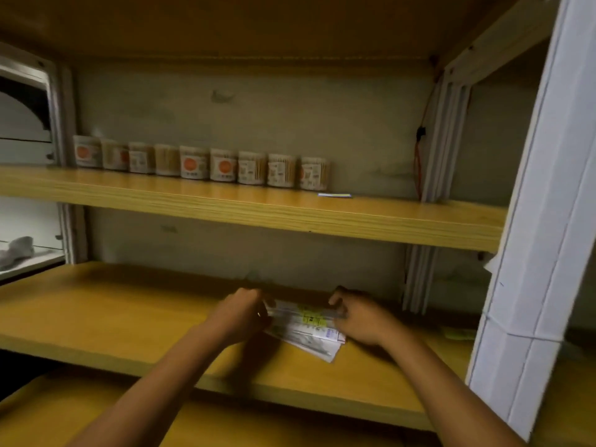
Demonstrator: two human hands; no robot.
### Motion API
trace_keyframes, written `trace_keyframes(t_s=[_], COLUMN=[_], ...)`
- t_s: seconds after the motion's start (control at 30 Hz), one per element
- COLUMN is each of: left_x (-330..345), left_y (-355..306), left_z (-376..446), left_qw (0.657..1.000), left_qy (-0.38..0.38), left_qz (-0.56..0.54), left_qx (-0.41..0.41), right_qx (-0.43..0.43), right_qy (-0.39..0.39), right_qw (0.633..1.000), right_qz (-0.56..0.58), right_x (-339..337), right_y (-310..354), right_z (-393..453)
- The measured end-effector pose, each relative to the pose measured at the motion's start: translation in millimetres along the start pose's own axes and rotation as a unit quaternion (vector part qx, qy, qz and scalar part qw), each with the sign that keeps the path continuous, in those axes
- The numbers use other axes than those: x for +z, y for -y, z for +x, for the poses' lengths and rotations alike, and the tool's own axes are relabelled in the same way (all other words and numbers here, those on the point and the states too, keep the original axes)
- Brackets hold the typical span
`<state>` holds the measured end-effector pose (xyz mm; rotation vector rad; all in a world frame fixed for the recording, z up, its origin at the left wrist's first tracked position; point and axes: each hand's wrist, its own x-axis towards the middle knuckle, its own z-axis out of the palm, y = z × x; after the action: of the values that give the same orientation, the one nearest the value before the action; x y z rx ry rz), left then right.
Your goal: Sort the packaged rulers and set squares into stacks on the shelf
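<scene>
A fanned pile of packaged rulers (306, 330) in clear sleeves with yellow and white labels lies on the middle wooden shelf (113, 317). My left hand (240, 314) grips the pile's left end with curled fingers. My right hand (358, 317) pinches the right end of the top package. The lower packages stick out towards the front right, slightly askew. One more flat package (334, 195) lies alone on the upper shelf.
A row of several small round labelled tubs (200, 164) stands along the back of the upper shelf (290, 217). A white metal upright (532, 253) frames the right side. An orange cable (418, 162) hangs at the back right. Another shelf board (96, 414) runs below.
</scene>
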<state>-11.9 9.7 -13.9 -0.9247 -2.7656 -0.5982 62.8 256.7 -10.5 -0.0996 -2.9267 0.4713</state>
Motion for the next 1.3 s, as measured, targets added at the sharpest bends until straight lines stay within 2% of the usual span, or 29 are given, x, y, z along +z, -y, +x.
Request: trace_keyframes(t_s=[0.13, 0.2, 0.3, 0.4, 0.53, 0.73, 1.0, 1.1, 1.3], left_x=[4.0, 6.2, 9.0, 10.4, 7.9, 11.1, 25.7, 29.4, 31.0], left_y=[22.0, 29.6, 38.3, 47.3, 55.2, 59.9, 61.2, 60.2, 62.8], left_z=[33.3, 45.8, 57.8, 60.2, 65.0, 72.0, 88.9, 93.9, 99.4], left_qw=[1.000, 0.999, 0.999, 0.999, 0.999, 0.998, 0.996, 0.993, 0.993], left_qy=[0.000, 0.004, 0.016, 0.016, -0.006, 0.008, 0.043, 0.070, 0.073], left_qz=[0.004, 0.009, 0.006, -0.005, -0.020, -0.040, 0.041, 0.053, 0.023], left_qx=[0.030, 0.039, 0.045, 0.046, 0.041, 0.044, 0.068, 0.080, 0.087], right_qx=[0.047, 0.067, 0.083, 0.093, 0.100, 0.102, 0.108, 0.110, 0.125], right_qy=[0.000, 0.024, 0.057, 0.055, 0.016, -0.053, -0.195, -0.222, -0.257], right_qw=[0.998, 0.996, 0.993, 0.992, 0.993, 0.993, 0.973, 0.966, 0.956], right_qz=[-0.034, -0.051, -0.060, -0.060, -0.054, 0.025, 0.057, 0.067, 0.066], right_x=[-5.8, -8.1, -8.5, -6.3, -5.0, -4.1, -14.8, -14.1, -15.9], right_y=[-9.0, -10.8, -13.6, -15.4, -14.8, -14.2, -19.5, -18.0, -18.1], right_z=[17.9, 22.5, 26.0, 29.0, 32.3, 28.2, 26.4, 26.4, 18.9])
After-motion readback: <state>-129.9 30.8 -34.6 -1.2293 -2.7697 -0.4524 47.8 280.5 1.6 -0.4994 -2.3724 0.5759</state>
